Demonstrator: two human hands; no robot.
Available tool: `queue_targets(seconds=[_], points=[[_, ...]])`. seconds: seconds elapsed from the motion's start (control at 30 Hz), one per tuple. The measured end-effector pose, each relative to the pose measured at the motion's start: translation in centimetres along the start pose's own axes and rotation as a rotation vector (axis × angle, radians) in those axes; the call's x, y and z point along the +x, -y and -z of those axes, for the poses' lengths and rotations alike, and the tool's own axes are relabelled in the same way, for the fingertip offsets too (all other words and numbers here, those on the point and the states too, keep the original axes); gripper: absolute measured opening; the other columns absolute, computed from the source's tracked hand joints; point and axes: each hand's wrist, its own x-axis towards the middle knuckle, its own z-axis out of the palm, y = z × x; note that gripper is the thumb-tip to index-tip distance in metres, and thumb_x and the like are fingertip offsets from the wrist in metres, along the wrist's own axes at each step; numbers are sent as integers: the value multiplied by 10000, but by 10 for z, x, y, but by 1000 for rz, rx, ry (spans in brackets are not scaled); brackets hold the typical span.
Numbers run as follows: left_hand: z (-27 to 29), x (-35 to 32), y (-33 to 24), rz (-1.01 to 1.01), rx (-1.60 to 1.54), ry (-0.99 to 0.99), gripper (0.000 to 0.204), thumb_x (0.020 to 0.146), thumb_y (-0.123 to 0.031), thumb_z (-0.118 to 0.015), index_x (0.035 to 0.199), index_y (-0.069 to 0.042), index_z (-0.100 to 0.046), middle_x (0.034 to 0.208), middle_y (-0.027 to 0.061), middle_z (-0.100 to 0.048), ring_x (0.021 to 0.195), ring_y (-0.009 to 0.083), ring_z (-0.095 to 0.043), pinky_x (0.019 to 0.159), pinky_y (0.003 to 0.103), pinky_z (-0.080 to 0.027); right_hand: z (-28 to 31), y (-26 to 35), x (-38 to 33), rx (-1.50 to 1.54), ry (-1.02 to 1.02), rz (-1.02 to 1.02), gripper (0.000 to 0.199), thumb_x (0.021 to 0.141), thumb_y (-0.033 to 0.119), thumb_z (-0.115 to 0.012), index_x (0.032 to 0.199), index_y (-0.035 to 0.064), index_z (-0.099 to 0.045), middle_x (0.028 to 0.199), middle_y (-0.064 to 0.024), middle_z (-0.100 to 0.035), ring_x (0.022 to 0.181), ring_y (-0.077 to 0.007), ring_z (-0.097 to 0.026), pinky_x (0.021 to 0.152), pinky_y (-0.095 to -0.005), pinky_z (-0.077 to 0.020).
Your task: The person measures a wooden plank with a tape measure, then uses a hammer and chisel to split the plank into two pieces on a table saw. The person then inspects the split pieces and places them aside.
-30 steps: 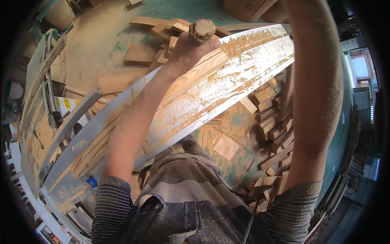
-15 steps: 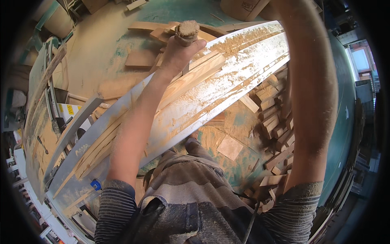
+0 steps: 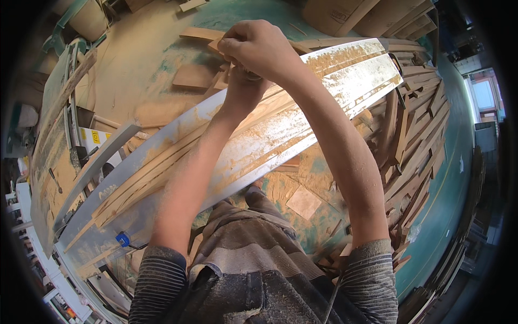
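Note:
My left hand (image 3: 244, 93) is wrapped round a short cylinder (image 3: 249, 74), upright above the far part of a long white board. Its rough tan top, seen a moment ago, is now covered. Directly over it my right hand (image 3: 261, 47) is closed, fingers bent down and pressed together; what they grip, if anything, is hidden. Beneath both hands lie long pale wood strips (image 3: 162, 178) along the white board (image 3: 237, 178), which is strewn with sawdust. Dust coats both forearms.
A blue tape measure (image 3: 123, 238) rests at the board's near left end. Stacked wood lengths (image 3: 418, 146) stand on the right. Wood blocks (image 3: 193, 77) lie beyond the board, and cardboard boxes (image 3: 337, 16) stand at the back. A square tile-like piece (image 3: 304, 202) lies on the dusty floor.
My right hand has come in from the upper right and now covers the top of the cylinder. My left hand still holds it, slightly lower in the view.

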Motion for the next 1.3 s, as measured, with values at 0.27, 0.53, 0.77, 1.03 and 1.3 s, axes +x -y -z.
queue_targets(seconds=[0.27,0.53,0.77,1.03,1.3], points=[[79,-91,34,98,815,313,544,897,-410,-719,1242,-10,-588,1277,168,-598,1188,351,-570,994,463,-441,-8,2,-2,265,90,-185,319,791,216,-684,933,-59,-759,706,-124,-723,655,-203,-709,694,-335,-572],[92,-121,29,69,1057,513,808,770,-473,-799,1346,26,-531,1391,180,-529,1276,361,-520,1086,502,-384,-5,11,4,286,129,-264,223,872,138,-623,916,-54,-729,664,-124,-686,587,-175,-642,565,-335,-509],[81,-124,39,169,1068,522,809,671,-316,-882,1320,-2,-513,1248,170,-557,1073,355,-591,908,475,-494,0,33,14,371,88,-342,196,829,39,-597,660,-50,-638,545,-102,-566,453,-193,-520,455,-371,-444],[83,-124,43,113,1097,506,756,700,-347,-898,1274,-34,-518,1128,137,-573,942,330,-613,793,449,-513,-9,10,33,204,53,-239,204,820,86,-595,739,-81,-680,596,-152,-630,520,-254,-612,518,-392,-480],[76,-124,29,253,1106,520,733,720,-328,-875,1297,-46,-522,1191,120,-559,1020,327,-594,885,450,-502,-18,18,35,74,-131,-118,272,826,163,-582,768,-63,-723,654,-228,-676,650,-343,-701,686,-425,-552]])
